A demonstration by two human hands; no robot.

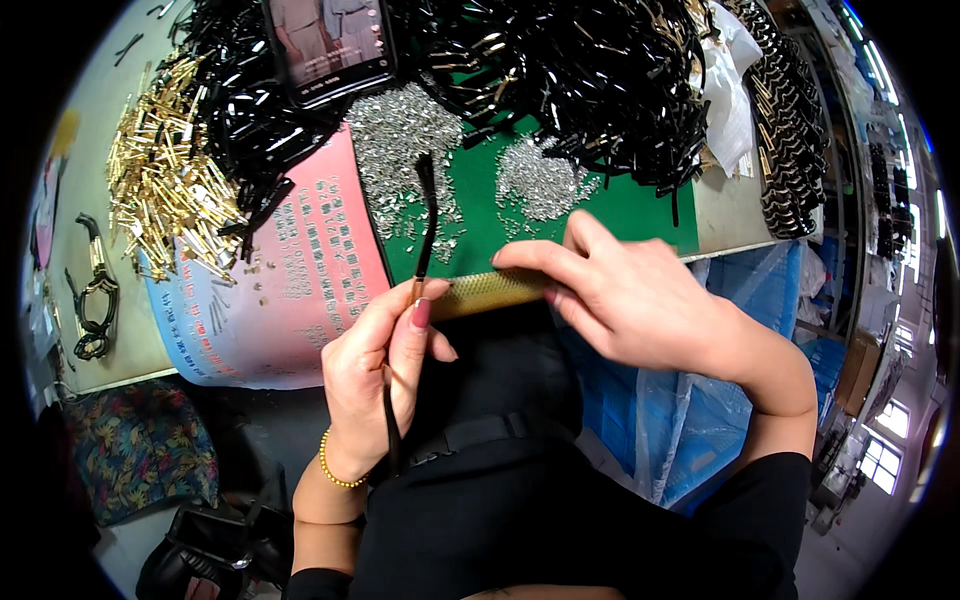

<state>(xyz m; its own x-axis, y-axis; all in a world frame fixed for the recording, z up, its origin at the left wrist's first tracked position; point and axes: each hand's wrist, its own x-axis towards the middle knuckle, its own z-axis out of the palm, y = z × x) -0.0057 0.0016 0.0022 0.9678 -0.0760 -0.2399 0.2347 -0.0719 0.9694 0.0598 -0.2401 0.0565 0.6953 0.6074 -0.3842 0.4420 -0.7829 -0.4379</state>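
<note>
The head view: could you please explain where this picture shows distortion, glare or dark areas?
Head view: the left side of the table curves near the black rim; head view: bright glints dot the silver pieces and black strips, and the window glares white; head view: the black clothing hides detail.

A slim black cord [432, 225] is pinched upright in the person's left hand [370, 350], its darker, thicker tip at twelve o'clock and its tail dangling toward six. Just to its three o'clock, a yellow-gold cylinder [490, 292] with a fine crosshatched surface lies nearly level, tilted slightly toward two, gripped by the right hand [635, 300]. From here, fingers hide whether they touch.
</note>
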